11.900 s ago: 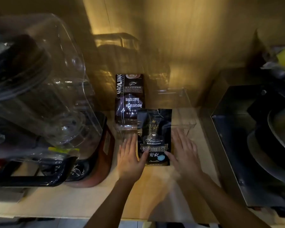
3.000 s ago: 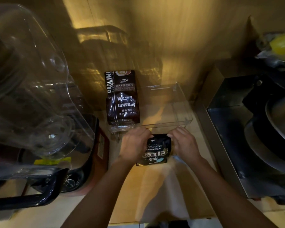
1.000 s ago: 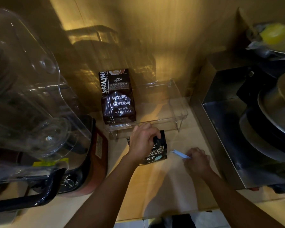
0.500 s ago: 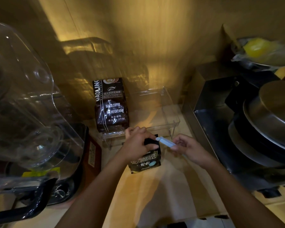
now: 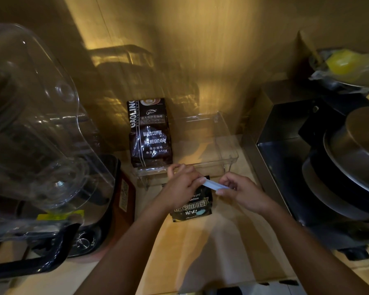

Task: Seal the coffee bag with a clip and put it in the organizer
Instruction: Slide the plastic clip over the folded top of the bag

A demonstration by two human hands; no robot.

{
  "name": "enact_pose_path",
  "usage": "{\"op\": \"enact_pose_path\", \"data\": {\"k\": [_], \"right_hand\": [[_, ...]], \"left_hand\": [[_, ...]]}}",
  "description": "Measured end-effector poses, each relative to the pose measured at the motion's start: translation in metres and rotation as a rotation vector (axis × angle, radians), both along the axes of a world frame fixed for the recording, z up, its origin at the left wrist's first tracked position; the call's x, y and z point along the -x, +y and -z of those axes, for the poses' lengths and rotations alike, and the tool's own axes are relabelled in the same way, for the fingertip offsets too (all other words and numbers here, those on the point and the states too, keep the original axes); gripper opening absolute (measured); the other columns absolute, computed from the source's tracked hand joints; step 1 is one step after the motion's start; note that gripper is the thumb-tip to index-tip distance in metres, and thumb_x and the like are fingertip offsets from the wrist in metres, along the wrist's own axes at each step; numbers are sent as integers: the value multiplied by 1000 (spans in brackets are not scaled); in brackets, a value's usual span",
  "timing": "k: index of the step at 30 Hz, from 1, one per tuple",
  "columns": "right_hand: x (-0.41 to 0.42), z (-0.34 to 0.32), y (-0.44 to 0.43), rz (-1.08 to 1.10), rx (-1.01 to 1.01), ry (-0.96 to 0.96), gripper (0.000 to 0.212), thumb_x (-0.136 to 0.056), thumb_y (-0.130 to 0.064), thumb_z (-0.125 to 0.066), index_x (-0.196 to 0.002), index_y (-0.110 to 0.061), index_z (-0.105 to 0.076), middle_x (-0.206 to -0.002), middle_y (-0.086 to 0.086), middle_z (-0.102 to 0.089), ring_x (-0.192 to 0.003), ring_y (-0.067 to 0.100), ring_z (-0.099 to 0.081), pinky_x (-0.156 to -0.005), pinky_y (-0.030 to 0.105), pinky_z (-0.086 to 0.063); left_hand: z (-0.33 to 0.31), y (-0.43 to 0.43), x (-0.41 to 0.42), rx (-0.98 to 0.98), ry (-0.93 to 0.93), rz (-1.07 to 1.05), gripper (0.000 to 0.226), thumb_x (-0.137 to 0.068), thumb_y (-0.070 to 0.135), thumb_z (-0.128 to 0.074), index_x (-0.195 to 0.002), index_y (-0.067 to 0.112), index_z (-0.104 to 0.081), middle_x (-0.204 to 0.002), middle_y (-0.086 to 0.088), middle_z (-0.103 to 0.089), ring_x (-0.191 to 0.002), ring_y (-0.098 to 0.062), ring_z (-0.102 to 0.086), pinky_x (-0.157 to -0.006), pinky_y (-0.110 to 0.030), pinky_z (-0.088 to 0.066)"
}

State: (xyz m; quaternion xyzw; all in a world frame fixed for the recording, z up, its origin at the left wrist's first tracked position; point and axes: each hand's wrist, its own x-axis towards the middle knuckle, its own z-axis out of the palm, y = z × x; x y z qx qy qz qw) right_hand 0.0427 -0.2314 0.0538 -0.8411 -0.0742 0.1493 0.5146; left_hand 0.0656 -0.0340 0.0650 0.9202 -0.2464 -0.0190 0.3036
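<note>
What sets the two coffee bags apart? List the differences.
The brown coffee bag stands upright inside the clear organizer; the black coffee bag sits on the counter in front of it. The brown bag stands at full height, untouched; the black bag's top is folded down, gripped by the left hand, while the right hand brings a pale clip to it. Both are dark with white print.

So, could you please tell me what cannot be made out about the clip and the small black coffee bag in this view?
Head view only:
- Folded top of the small black coffee bag: hidden behind the left hand.
- Whether the pale blue plastic clip already grips the bag: its left end is hidden by that hand, its other end by the right hand.
- Bag's upper lettering: partly covered, dim.
- Clear plastic organizer: front rim partly behind both hands.
</note>
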Motion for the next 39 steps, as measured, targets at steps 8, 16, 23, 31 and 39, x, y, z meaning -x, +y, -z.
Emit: {"op": "enact_pose_path", "data": {"k": [8,16,23,31,39], "right_hand": [[11,10,3,-2,304,-378,19,-80,-13,-66,-97,-10,-60,-84,6,-64,-71,14,-52,-59,18,-33],[20,14,2,0,235,-580,27,-74,-1,-70,-101,0,-65,-81,18,-70,-69,26,-64,-64,26,-46],[20,20,1,68,239,-669,22,-76,-9,-70,-96,-2,-65,-79,13,-70,-65,23,-63,-60,26,-47],[22,29,2,201,82,-294,14,-81,-23,-66,-81,-25,-52,-69,-9,-59,-59,5,-54,-50,12,-38],[19,13,-11,67,-332,145,23,-73,-6,-71,-69,-16,-51,-48,3,-56,-40,12,-46,-36,20,-33]], "left_hand": [[2,-4,-1,79,111,-22,26,-95,24,-40,-73,24,-52,-67,15,-41,-83,-8,-38,-84,-19,-10],[1,-4,-7,167,252,-5,37,-95,26,-40,-62,32,-54,-66,13,-47,-85,4,-42,-91,-23,-10],[7,-4,-9,203,230,-39,34,-95,25,-40,-68,28,-61,-67,14,-48,-88,3,-44,-97,-30,-8],[10,-6,-5,204,156,-76,34,-95,26,-40,-65,33,-53,-64,13,-47,-83,5,-44,-95,-24,-10],[10,-6,-8,175,183,-82,32,-96,28,-37,-68,29,-54,-66,12,-48,-86,-8,-47,-97,-31,-11]]}}
